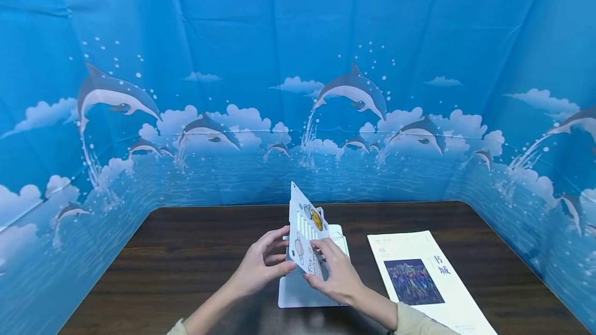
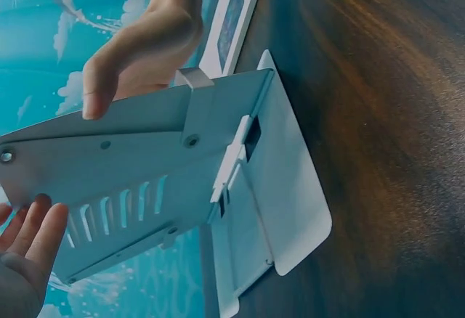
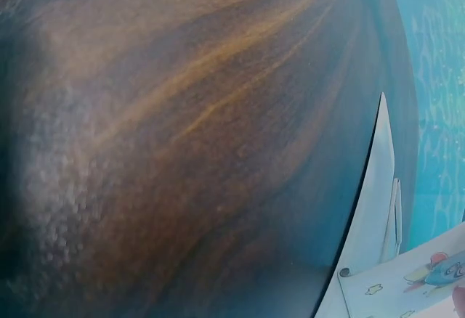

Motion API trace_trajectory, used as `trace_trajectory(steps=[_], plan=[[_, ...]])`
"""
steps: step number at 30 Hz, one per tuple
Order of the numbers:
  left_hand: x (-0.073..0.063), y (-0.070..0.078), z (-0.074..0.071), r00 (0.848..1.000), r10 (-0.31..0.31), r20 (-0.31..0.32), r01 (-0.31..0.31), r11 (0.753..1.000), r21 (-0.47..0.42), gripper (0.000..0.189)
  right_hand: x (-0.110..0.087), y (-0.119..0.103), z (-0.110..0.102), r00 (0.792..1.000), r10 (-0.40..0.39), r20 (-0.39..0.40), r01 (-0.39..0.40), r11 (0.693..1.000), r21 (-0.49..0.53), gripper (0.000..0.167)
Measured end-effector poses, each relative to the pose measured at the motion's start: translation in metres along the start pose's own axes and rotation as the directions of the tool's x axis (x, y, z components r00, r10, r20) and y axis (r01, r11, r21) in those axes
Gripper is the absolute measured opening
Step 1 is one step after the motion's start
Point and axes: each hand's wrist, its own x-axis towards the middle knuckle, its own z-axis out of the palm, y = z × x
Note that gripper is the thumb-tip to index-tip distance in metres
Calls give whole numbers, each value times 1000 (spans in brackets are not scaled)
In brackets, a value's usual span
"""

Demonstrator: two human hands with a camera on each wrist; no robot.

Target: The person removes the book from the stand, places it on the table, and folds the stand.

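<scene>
A white metal book stand (image 1: 307, 231) with printed planets and slots stands on the table, its panel tilted up from a flat base (image 1: 304, 293). My right hand (image 1: 337, 270) pinches the panel's near edge, thumb over the edge and fingers on the printed face. At the panel's left, my left hand (image 1: 263, 260) has its fingers by the plain back. The left wrist view shows that slotted back (image 2: 138, 180), the hinge (image 2: 232, 162) and the left fingers (image 2: 40, 234) loosely extended at it. In the right wrist view part of the printed panel (image 3: 407, 282) shows.
A white book (image 1: 456, 293) with a dark picture on its cover lies right of the stand. Dark wood-grain tabletop (image 1: 186, 242) surrounds both. A blue dolphin-print curtain (image 1: 261, 66) stands behind and along the sides of the table.
</scene>
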Motion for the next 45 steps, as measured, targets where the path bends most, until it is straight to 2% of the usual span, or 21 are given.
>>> trace_trajectory(steps=[4, 8, 15, 18, 22, 26, 33, 39, 45], plan=[[-1, -4, 1, 1000, 18, -23, -19, 1000, -18, 58, 0, 0, 2, 1000, -6, -17, 5, 1000, -9, 53], [-2, -7, 1, 999, 20, -35, -21, 999, -44, 57, 0, -2, 2, 1000, 24, 2, -24, 1000, 1, 52], [-5, -9, -3, 1000, 17, -17, -18, 998, -63, 58, -1, -3, 0, 991, 111, 76, -119, 986, 116, 55], [-6, -10, -6, 1000, -14, -6, 14, 995, -97, 59, -2, 0, 0, 988, 121, 100, -137, 975, 175, 58], [-9, -9, -9, 996, -86, -9, 83, 985, -152, 61, -4, 5, -1, 980, 131, 147, -165, 955, 246, 61], [-12, -10, -10, 993, -119, -13, 114, 976, -187, 63, -6, 7, -1, 973, 137, 188, -189, 937, 293, 60], [-18, -14, -15, 987, -163, -4, 158, 965, -211, 65, -11, 11, 0, 968, 130, 216, -190, 939, 286, 59], [-25, -19, -23, 971, -240, -8, 232, 947, -222, 68, -17, 16, 0, 960, 130, 247, -197, 942, 270, 60], [-32, -27, -33, 955, -295, -19, 286, 938, -194, 69, -20, 19, 1, 960, 111, 257, -176, 954, 243, 61]])
